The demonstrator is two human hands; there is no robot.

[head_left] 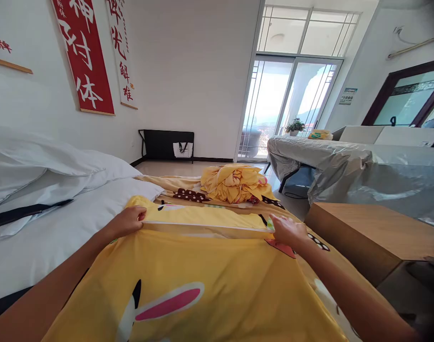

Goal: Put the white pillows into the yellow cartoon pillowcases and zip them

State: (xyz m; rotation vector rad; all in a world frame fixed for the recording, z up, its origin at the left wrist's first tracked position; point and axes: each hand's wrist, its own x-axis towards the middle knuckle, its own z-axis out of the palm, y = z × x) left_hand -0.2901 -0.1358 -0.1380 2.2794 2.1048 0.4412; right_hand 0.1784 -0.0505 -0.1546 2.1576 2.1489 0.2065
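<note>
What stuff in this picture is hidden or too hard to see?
Head view, all of it:
- Left hand and right hand: fingertips tucked into the folded edge of the yellow cartoon bedsheet, so each grip is hidden.
- The rabbit print: cut off by the bottom edge.
- Whatever lies under the grey cover: fully draped.
- The small wall notice: too small to read.
- The crumpled yellow bundle: its shape is unclear.

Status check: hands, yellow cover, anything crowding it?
Left hand and right hand both pinch the yellow cover at its far edge. Edge stretched straight between them. Bunched yellow bundle lies just beyond.
</note>
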